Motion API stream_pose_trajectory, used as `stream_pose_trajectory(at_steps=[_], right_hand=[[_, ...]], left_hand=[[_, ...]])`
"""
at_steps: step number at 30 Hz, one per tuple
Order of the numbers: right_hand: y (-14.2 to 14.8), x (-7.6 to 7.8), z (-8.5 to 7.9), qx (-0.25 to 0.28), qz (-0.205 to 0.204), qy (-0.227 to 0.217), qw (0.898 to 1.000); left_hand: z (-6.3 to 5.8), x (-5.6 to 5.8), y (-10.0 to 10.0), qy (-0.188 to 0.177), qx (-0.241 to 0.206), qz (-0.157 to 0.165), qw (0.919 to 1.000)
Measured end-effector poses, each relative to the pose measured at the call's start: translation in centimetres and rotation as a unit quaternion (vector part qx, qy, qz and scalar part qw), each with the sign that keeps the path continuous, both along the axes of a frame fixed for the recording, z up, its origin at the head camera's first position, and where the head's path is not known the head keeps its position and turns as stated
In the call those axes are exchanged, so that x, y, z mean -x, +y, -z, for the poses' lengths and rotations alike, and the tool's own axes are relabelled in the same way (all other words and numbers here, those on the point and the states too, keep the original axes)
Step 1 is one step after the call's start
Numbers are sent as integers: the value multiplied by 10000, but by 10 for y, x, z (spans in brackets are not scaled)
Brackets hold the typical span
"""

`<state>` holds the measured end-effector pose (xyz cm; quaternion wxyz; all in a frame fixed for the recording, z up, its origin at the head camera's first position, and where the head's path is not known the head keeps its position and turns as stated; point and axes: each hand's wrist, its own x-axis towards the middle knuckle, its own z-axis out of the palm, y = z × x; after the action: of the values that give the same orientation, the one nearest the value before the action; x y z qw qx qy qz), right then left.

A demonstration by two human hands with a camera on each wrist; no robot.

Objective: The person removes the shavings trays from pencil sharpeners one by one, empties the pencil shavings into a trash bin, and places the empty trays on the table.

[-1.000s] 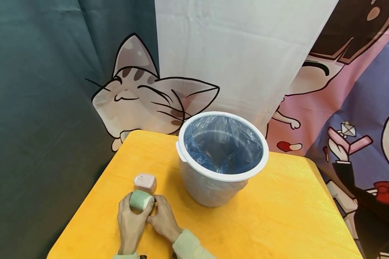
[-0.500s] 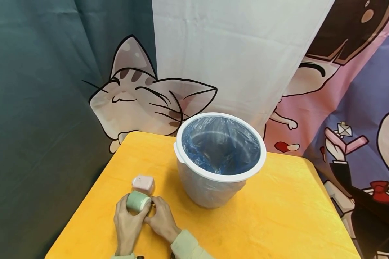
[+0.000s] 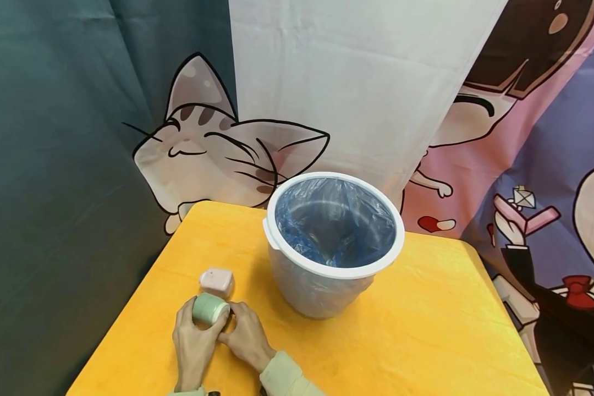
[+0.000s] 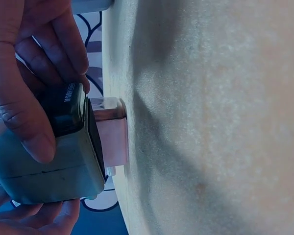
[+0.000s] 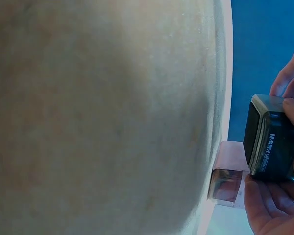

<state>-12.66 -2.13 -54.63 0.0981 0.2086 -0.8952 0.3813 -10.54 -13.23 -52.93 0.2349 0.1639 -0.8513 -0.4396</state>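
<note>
the green block (image 3: 207,308), its long axis seemingly crosswise, is held just this side of the pink box (image 3: 218,281) on the table (image 3: 356,352); the left hand (image 3: 193,341) curls its fingers round the left side, the right hand (image 3: 248,336) pinches the right end, neither nearer.

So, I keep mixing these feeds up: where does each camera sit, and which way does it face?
Head: worn on the head, facing forward and down at the yellow table and lined bin; left hand, right hand and sleeves show.
Left wrist: on that wrist, facing the green-and-black object; both hands show in part.
Right wrist: on the other wrist, facing the same object; both hands show in part.
Shared: both wrist views show the object and the pink item beyond it, with the table turned sideways.
</note>
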Motion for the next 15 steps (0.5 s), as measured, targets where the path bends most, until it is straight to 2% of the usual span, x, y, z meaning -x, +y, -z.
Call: stream_pose_trajectory(at_steps=[2,4,6,8,9,12,15], right_hand=[[0,0,0,-30,-4,-14,10000],[1,-1,-1,-56,-15,-28,10000],[1,-1,-1,-76,-24,-40,10000],[1,-2,-2,-73,-42,-46,10000],[2,-2,-2,-74,-58,-47,9999],[2,-2,-2,-68,-104,-29,9999],[3,-2,-2,-53,-148,-28,9999]], left_hand=[[4,1,-1,43,27,-8,10000],[16,3,-3,33,113,-35,9999],[19,4,-5,10,91,-25,10000],[28,6,-7,-46,72,10,10000],[26,5,-7,-76,59,-1,10000],[9,1,-2,-124,-93,10,9999],[-3,-2,1,-165,-176,-22,9997]])
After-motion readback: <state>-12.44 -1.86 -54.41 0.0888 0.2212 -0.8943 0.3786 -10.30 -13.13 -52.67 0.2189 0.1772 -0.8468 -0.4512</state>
